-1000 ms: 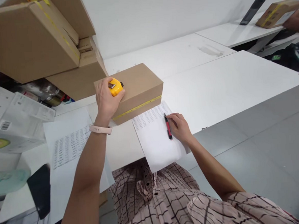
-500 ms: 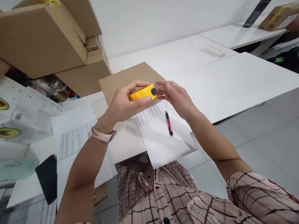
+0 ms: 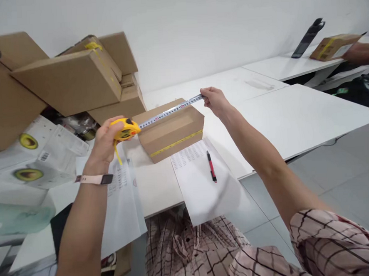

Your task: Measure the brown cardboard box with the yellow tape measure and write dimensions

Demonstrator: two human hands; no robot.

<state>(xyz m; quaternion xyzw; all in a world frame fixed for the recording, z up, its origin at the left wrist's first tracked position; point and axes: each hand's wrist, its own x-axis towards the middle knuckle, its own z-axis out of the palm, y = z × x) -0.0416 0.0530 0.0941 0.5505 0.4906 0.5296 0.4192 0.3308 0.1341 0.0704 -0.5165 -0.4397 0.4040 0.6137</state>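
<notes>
My left hand [image 3: 105, 143] grips a yellow tape measure [image 3: 125, 130] at the left end of a brown cardboard box [image 3: 171, 129] with a yellow tape band. My right hand [image 3: 213, 101] pinches the end of the white measuring blade [image 3: 169, 111], which is stretched along the box's top edge to its far right corner. In front of the box lies a printed sheet [image 3: 202, 178] with a red and black pen [image 3: 211, 166] on it.
Stacked cardboard boxes [image 3: 68, 80] and white avocado-print boxes [image 3: 32, 159] crowd the left. A second printed sheet [image 3: 122, 200] hangs over the table's near edge. Another person's arm [image 3: 359, 52] rests by a box [image 3: 333, 47] at the far right table.
My right hand left the pen on the sheet, took the blade's end and pulled it out rightward along the box. My left hand lifted the tape measure off the box to its left end.
</notes>
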